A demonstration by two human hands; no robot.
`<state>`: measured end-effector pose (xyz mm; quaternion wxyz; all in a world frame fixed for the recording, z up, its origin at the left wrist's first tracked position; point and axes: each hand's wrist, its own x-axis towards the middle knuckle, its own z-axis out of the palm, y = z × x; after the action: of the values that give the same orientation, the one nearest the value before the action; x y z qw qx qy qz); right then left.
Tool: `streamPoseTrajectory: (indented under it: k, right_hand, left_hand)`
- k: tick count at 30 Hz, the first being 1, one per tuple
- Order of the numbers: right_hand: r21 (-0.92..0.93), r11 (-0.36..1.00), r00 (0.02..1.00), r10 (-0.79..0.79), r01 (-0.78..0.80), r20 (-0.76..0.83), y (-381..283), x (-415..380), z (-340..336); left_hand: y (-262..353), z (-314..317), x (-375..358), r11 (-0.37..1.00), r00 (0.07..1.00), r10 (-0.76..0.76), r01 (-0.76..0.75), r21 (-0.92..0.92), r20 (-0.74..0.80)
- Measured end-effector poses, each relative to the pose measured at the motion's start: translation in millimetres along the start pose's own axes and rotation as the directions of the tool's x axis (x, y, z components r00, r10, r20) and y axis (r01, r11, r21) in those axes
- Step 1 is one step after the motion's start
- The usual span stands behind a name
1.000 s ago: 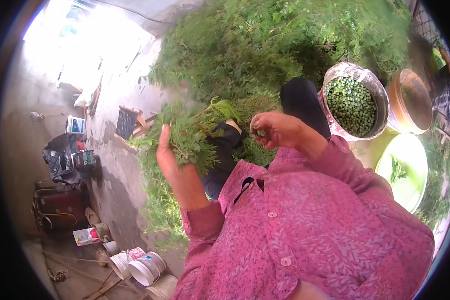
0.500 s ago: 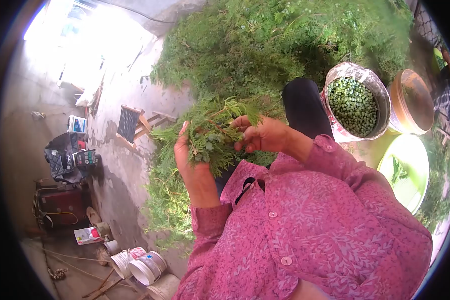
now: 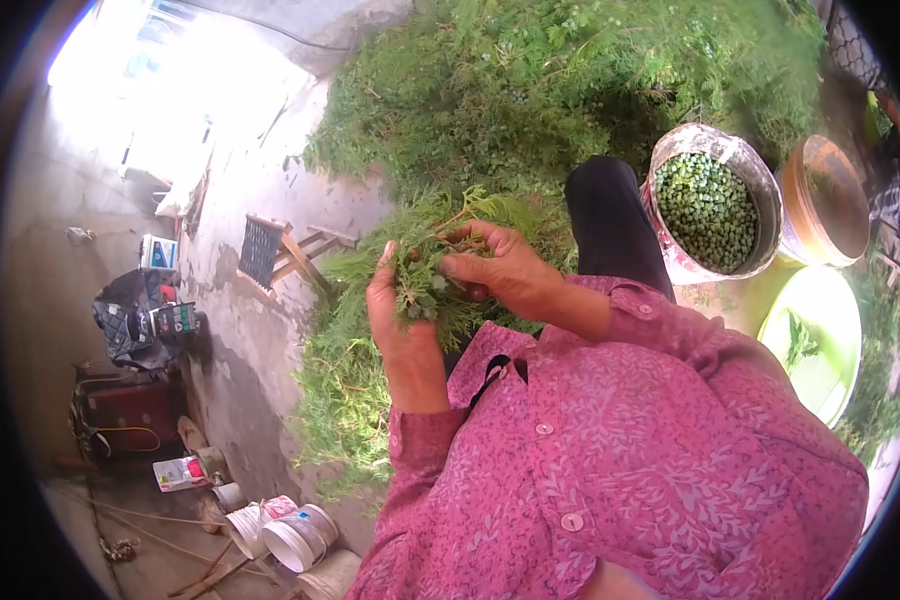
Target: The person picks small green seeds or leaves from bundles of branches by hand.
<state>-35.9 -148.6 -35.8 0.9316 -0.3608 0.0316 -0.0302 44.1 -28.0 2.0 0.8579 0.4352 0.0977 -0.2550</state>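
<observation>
A leafy arborvitae sprig with green seed cones is held up in front of my chest. My left hand is closed around its lower left side, thumb upright against the leaves. My right hand is closed on the sprig from the right, thumb and fingers pinching among the foliage; its fingertips are partly hidden. To the right of my dark-trousered knee stands a bucket filled with small green cones.
A large heap of cut evergreen branches lies ahead. Right of the bucket are a round sieve-like container and a lime-green basin. A folding stool, white buckets and a dark red case are on the left.
My right hand has moved slightly left and down into the sprig, its thumb now pressed against the foliage. My left hand has shifted slightly right, keeping its hold.
</observation>
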Motion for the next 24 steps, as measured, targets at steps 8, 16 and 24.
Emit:
streamPoseTrajectory:
  k: [8,16,24]
  right_hand:
    - [-0.21,0.976,0.996,0.075,-0.063,0.049,-11.7,-2.9,-7.8]
    - [0.174,0.81,0.801,0.476,-0.56,0.363,-9.1,-1.4,-20.1]
    - [0.364,0.589,0.692,0.626,-0.722,0.36,-16.2,-14.5,-23.2]
  left_hand:
    - [-0.2,4.6,-4.2,0.998,0.996,-0.016,0.011,0.07,0.083]
    - [1.8,20.1,-6.6,0.999,1.0,-0.022,0.022,0.049,0.006]
    - [-4.0,3.3,9.0,0.996,0.998,-0.023,0.019,0.081,0.053]
